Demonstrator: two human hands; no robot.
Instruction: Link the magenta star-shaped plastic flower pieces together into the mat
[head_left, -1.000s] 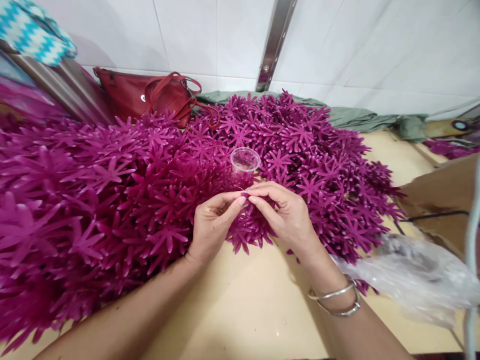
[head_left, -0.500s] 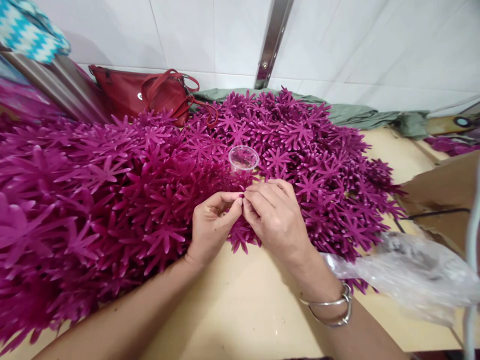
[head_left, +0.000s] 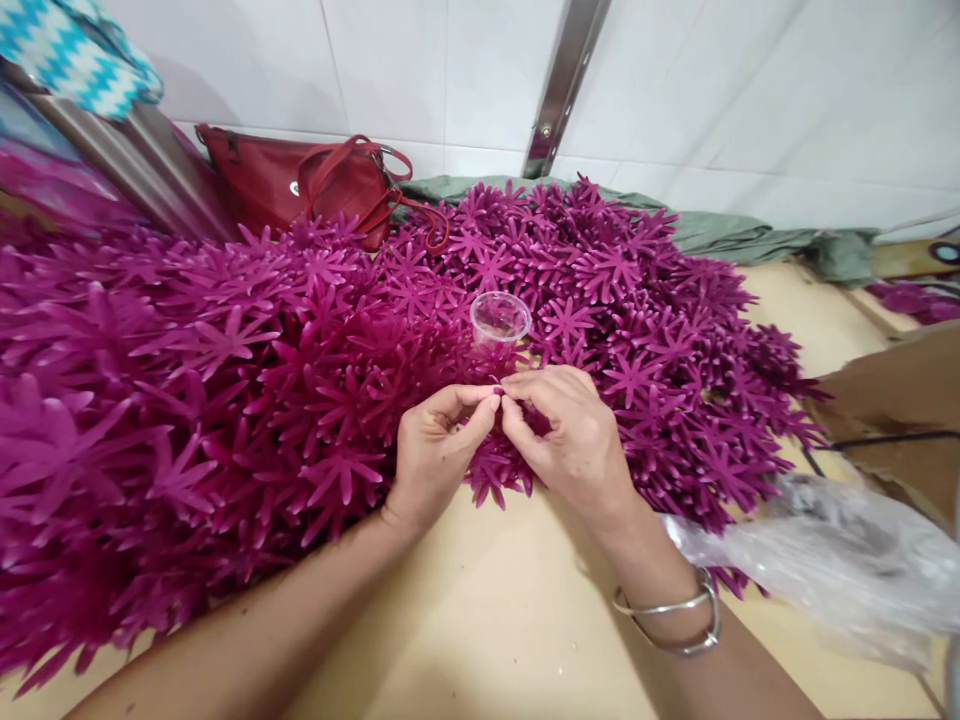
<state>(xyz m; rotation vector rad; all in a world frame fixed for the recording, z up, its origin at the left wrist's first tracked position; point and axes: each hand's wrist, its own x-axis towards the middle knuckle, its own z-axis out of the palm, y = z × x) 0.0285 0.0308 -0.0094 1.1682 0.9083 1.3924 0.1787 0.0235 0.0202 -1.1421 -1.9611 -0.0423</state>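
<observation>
A big heap of magenta plastic flowers (head_left: 225, 380) covers the left and middle of the beige table (head_left: 480, 620). At its near edge my left hand (head_left: 431, 455) and my right hand (head_left: 574, 440) meet, each with thumb and forefinger pinched together. The fingertips touch over a magenta flower (head_left: 495, 470) that lies under them. What the pinched fingers hold is too small to make out. A small clear plastic cup (head_left: 500, 322) stands upright among the flowers just beyond my fingertips. Silver bangles (head_left: 675, 620) ring my right wrist.
A red handbag (head_left: 315, 185) lies behind the heap against the white tiled wall. Green cloth (head_left: 720, 235) runs along the back. A clear plastic bag (head_left: 832, 560) and a cardboard box (head_left: 900, 400) are at the right. Striped fabric (head_left: 67, 50) hangs at top left.
My right hand's fingers have curled in to a tighter pinch against the left fingertips. Both hands stay at the same spot by the cup; the view has shifted slightly.
</observation>
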